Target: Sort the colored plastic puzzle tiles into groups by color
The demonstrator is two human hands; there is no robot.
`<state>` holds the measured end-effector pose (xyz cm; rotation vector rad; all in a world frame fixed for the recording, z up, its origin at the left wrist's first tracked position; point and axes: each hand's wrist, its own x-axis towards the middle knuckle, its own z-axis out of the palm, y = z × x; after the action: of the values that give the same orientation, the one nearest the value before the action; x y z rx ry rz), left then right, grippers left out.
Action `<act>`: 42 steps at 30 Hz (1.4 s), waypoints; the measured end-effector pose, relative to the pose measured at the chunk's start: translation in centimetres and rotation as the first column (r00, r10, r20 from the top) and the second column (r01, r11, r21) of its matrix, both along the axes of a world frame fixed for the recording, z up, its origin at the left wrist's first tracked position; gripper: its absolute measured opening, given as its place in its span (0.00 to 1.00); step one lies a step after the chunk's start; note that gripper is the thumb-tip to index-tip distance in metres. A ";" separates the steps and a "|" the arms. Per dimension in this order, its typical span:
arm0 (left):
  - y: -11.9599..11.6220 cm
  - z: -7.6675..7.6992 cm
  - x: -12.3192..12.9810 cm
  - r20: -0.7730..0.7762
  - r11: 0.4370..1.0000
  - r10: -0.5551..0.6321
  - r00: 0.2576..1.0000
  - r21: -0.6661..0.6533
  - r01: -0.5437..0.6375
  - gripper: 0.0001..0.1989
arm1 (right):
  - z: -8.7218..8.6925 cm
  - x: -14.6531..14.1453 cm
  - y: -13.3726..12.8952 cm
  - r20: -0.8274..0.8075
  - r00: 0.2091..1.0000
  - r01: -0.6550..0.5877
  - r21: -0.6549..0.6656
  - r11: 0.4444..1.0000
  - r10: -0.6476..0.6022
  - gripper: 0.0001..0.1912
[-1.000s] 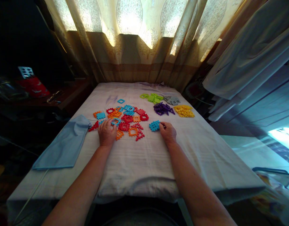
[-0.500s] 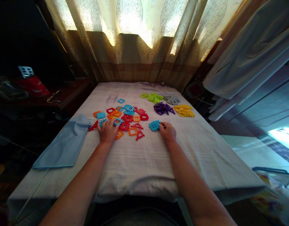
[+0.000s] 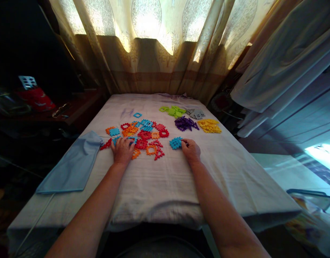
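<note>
Blue plastic, toothed along its edges, forms a small cluster (image 3: 176,143) near the middle of the cloth-covered counter (image 3: 159,190), pinched at its right edge between the thumb and forefinger of the right hand (image 3: 192,150). That grip matches both earlier frames: hand and cluster have held their place, apart from a slight shift of the whole view.

At the left hand (image 3: 123,150) there is more change. A second ago a blue square frame (image 3: 134,138) lay with its opening plain to see beside the fingertips; half a second ago it sat against the thumb. Now it is partly hidden behind the hand, with only some of its edge showing. These fingers are bent over the near left part of a mixed pile (image 3: 144,134) of red, orange and blue pieces; I cannot tell whether they are closed on the frame or merely touching it.

Beyond the right hand, the lime-green pieces (image 3: 175,111), grey pieces (image 3: 195,114), purple pieces (image 3: 185,123) and yellow pieces (image 3: 209,126) lie in separate heaps, unchanged. So does a light-blue cloth bag (image 3: 70,166), well left of the pile.
</note>
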<state>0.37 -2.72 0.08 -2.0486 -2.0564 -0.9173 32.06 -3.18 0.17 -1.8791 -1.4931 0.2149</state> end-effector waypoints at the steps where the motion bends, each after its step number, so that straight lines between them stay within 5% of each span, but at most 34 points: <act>1: 0.0 0.0 0.0 0.001 1.000 -0.001 1.000 -0.001 0.001 0.08 | 0.0 0.0 0.0 -0.003 1.000 -0.003 0.010 1.000 0.004 0.15; 6: -0.2 0.2 0.0 -0.039 0.996 -0.042 0.998 0.079 0.045 0.09 | -0.2 0.0 0.1 -0.005 1.000 -0.011 0.092 0.996 0.011 0.16; 11: -0.8 0.8 0.7 -0.139 0.944 -0.267 0.953 0.162 0.288 0.10 | 0.1 -0.7 -0.3 0.026 0.996 -0.090 0.249 0.964 0.086 0.16; 17: -1.7 0.9 2.1 -0.246 0.856 -0.440 0.864 0.174 0.486 0.10 | 0.5 -2.9 -1.0 0.058 0.964 -0.264 0.276 0.924 0.258 0.15; 31: -2.3 0.6 3.5 -0.344 0.772 -0.507 0.790 0.226 0.594 0.10 | 0.9 -6.3 -2.4 0.004 0.858 -0.502 0.221 0.836 0.514 0.13; 42: -2.6 0.6 3.7 -0.324 0.738 -0.555 0.766 0.233 0.633 0.10 | 0.4 -7.3 -2.3 -0.183 0.841 -0.474 0.207 0.856 0.510 0.14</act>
<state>4.04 -5.30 0.64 -2.5006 -1.0178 -0.9467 24.79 -5.52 0.55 -1.2649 -1.7489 0.5248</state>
